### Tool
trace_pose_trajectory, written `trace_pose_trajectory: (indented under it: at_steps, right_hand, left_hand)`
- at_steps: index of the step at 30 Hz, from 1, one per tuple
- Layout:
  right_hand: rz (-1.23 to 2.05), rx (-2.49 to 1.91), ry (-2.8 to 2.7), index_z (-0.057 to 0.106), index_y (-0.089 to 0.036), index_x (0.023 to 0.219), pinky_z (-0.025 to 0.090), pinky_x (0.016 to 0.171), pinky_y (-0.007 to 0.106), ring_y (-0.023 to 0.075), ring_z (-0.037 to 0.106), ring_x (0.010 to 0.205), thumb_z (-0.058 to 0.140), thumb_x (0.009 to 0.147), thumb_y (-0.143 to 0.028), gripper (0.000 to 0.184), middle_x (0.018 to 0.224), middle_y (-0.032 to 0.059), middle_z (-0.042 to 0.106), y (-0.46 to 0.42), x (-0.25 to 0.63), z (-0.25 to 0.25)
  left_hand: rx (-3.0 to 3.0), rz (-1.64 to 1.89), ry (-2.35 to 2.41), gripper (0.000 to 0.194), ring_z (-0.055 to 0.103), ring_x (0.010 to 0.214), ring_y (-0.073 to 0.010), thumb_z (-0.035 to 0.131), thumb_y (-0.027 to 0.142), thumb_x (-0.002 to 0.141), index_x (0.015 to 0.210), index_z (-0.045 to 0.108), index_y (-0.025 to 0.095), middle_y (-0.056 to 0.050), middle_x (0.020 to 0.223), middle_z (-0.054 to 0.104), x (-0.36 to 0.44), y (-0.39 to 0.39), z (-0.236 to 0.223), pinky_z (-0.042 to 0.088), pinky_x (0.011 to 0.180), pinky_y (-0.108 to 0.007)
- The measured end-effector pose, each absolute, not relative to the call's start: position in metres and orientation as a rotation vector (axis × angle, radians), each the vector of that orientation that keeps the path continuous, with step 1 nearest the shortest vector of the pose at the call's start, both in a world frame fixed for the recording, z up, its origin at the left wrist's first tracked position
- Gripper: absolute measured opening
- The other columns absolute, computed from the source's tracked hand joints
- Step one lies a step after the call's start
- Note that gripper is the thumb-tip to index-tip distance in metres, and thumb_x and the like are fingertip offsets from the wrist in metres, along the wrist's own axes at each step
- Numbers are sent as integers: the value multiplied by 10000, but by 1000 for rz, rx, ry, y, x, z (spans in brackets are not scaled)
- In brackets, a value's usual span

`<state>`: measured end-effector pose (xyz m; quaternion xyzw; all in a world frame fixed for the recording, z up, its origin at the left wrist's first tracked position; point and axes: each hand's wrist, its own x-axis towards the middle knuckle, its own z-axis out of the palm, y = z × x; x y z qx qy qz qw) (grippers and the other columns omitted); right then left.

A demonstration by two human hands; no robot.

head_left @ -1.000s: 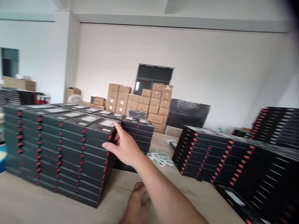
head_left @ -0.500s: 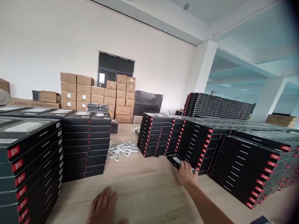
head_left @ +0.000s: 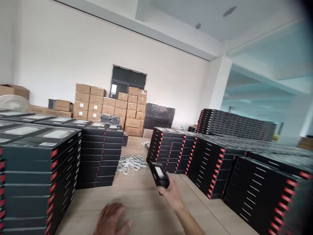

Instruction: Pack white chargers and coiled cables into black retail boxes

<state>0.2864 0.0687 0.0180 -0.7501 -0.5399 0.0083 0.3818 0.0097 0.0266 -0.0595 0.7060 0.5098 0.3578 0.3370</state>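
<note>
Head view shows our right hand [head_left: 172, 192] now gripping the black box [head_left: 160, 172], drawn away from the right-hand stacks [head_left: 204, 166], where it lay moments ago, and tilted above the table [head_left: 140, 195]; our left hand [head_left: 111, 217] is empty, fingers loosely spread.

a pale wood-grain table [head_left: 146, 209] bears stacked black boxes [head_left: 97, 156] and a pile of white cables [head_left: 132, 162].
</note>
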Motion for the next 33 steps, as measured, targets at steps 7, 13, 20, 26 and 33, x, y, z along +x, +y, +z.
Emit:
trace_pose_trajectory:
  at_steps: [7,13,20,26,33]
  right_hand:
    - [190,-1054,-1958,404,-347,1418,301,1079,521,395,343,1355,741,619,-252,872,1511,68,355,15,137,-18]
    - [906,-925,-1711,495,-216,1344,489,926,411,310,598,1133,583,801,-407,583,1273,112,619,6,139,-26]
    - [567,-1125,-1923,600,-269,1231,500,915,422,313,627,1065,597,680,-153,563,1153,81,684,5,139,-20]
    - [1094,-851,-1840,388,-297,1433,424,1018,452,298,481,1284,622,709,-222,764,1444,70,479,-1,149,-14]
    - [1099,-937,-1537,456,-225,1367,469,959,396,249,613,1099,612,687,-106,708,1242,99,634,-1,149,-13]
  left_hand:
    - [556,1676,744,584,654,1053,-256,660,445,756,1263,477,219,-103,1172,676,-4,25,-16,504,905,-381]
    - [531,1532,643,485,667,1008,-280,663,374,751,1189,568,189,-91,1105,704,-16,14,1,514,866,-382]
    - [971,1763,922,898,463,1280,-299,740,420,656,1413,302,215,-119,1384,504,-4,9,0,388,1047,-401]
    - [1751,1706,1353,852,421,1300,-302,704,238,656,1400,287,240,-108,1391,472,-23,0,7,265,1123,-486]
    - [2543,1184,1355,855,432,1289,-299,540,66,588,1399,382,282,-64,1369,531,-14,-5,0,77,1170,-516]
